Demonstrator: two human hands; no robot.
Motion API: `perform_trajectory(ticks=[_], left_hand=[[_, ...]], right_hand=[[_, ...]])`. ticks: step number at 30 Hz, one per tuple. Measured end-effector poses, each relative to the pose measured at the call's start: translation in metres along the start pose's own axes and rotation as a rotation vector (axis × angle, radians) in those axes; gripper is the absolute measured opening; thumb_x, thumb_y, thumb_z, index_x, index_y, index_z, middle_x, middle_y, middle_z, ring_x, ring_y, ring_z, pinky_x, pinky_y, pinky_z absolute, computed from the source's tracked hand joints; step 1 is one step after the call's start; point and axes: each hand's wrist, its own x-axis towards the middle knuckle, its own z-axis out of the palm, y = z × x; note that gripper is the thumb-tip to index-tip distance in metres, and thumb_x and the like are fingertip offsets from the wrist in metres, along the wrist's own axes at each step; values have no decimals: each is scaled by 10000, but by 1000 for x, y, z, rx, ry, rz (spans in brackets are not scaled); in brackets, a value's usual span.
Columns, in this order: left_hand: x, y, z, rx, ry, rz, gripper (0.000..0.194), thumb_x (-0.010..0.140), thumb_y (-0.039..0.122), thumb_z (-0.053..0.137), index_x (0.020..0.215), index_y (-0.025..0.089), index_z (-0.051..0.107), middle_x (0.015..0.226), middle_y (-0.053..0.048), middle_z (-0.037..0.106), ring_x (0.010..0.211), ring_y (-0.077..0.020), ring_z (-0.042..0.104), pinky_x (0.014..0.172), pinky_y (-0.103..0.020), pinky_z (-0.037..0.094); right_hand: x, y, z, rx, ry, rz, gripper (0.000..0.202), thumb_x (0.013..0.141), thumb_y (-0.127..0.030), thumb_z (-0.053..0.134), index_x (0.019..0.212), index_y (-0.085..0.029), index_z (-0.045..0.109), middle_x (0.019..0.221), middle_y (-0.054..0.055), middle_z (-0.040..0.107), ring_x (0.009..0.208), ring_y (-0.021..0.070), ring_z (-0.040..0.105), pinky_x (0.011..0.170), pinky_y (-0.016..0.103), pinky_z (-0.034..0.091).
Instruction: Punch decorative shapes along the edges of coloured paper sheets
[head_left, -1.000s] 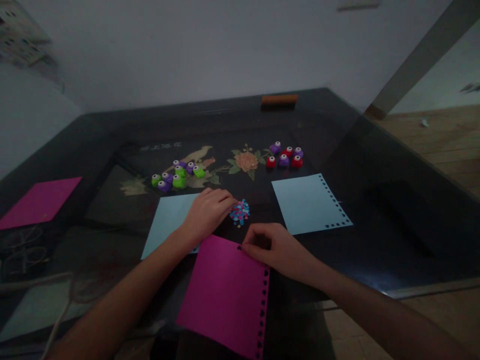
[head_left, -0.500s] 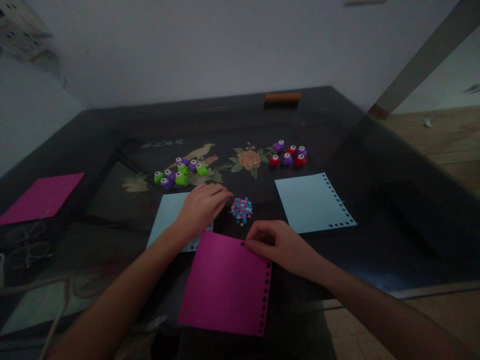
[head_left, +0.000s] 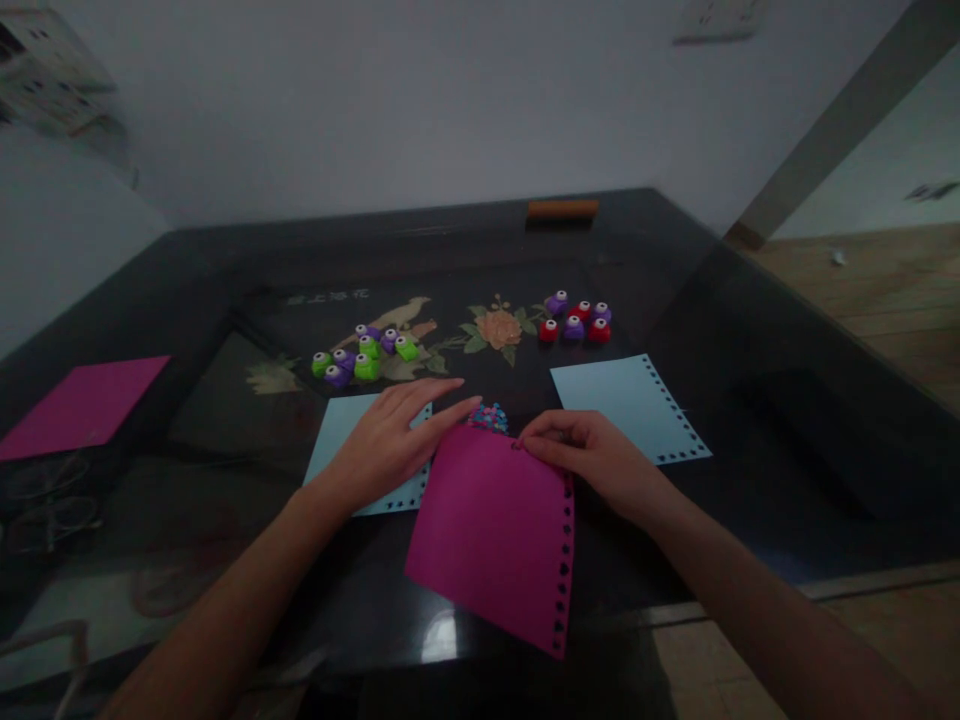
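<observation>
A magenta sheet (head_left: 495, 530) with punched holes along its right edge lies at the table's front. My right hand (head_left: 592, 455) pinches its top edge near a hole. My left hand (head_left: 390, 440) has its fingers apart, over a light blue punched sheet (head_left: 330, 430), its thumb beside the magenta sheet's top left corner. Small blue and pink confetti pieces (head_left: 489, 416) are piled just beyond the magenta sheet, which hides part of the pile. Another light blue punched sheet (head_left: 622, 400) is to the right of the pile.
Green and purple hole punches (head_left: 366, 367) stand at the left, red and purple ones (head_left: 574, 327) at the right. A brown cylinder (head_left: 562, 210) lies at the table's far edge. Another magenta sheet (head_left: 90, 405) and a coiled cable (head_left: 52, 510) are at the far left.
The magenta sheet has moved forward and right with my right hand, now partly covering the confetti. The fingers of my left hand have spread.
</observation>
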Motion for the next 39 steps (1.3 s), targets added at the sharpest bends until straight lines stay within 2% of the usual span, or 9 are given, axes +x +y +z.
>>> perform_trajectory(ticks=[9, 16, 19, 22, 25, 27, 32, 35, 39], left_hand=[[-1, 9, -11, -25, 88, 244, 435, 897, 221, 527, 1317, 323, 472, 1360, -74, 516, 1283, -252, 411, 1071, -474, 304], [-3, 14, -14, -258, 124, 251, 381, 948, 101, 388, 1283, 230, 514, 1266, -79, 615, 1262, -192, 475, 1111, -471, 241], [-2, 18, -15, -509, 86, 66, 341, 955, 184, 376, 1234, 223, 568, 1202, -70, 658, 1128, -198, 591, 1079, -444, 313], [2, 25, -16, -761, 74, -365, 293, 902, 339, 472, 985, 167, 694, 944, -78, 739, 855, -229, 683, 826, -370, 519], [7, 32, -16, -982, 102, -781, 288, 820, 407, 567, 775, 148, 685, 693, -46, 712, 596, -198, 648, 561, -298, 525], [9, 33, -15, -1116, 137, -920, 286, 769, 427, 624, 796, 147, 672, 686, -36, 703, 577, -184, 631, 547, -289, 515], [10, 31, -13, -1198, 257, -1030, 345, 717, 461, 670, 816, 131, 668, 745, -56, 702, 643, -189, 632, 618, -310, 516], [9, 32, -14, -1160, 307, -1016, 341, 731, 457, 659, 837, 133, 674, 763, -47, 699, 652, -183, 628, 643, -312, 515], [10, 37, -14, -1091, 341, -978, 322, 740, 431, 644, 863, 134, 672, 793, -41, 701, 687, -184, 626, 642, -292, 509]], right_hand=[[5, -1, -5, 242, 93, 50, 219, 677, -364, 729, 755, -171, 662, 615, -28, 586, 512, 86, 470, 505, 226, 324], [8, 1, -6, 117, 65, 52, 246, 707, -397, 705, 744, -155, 672, 610, -25, 568, 518, 76, 447, 501, 222, 305], [9, 4, -8, 109, 37, 64, 364, 764, -514, 627, 736, -154, 674, 618, -9, 572, 526, 83, 471, 495, 222, 325], [10, 7, -11, 121, 45, 52, 446, 805, -582, 544, 775, -160, 686, 683, 29, 637, 571, 106, 547, 529, 236, 390], [12, 10, -13, 132, 53, 18, 446, 828, -581, 514, 785, -170, 682, 713, 43, 671, 597, 121, 588, 568, 256, 440], [13, 11, -12, 145, 39, 2, 479, 843, -596, 475, 762, -168, 674, 679, 47, 670, 597, 133, 605, 586, 271, 466], [12, 13, -4, 211, -17, -51, 419, 851, -539, 496, 790, -158, 662, 776, 74, 688, 590, 130, 617, 548, 267, 479], [12, 15, 4, 189, -16, -61, 239, 731, -377, 700, 839, -168, 658, 820, 50, 685, 595, 117, 613, 524, 247, 475], [12, 16, 18, 195, 49, -70, 265, 637, -326, 773, 808, -154, 666, 750, 34, 680, 553, 112, 599, 477, 230, 458]])
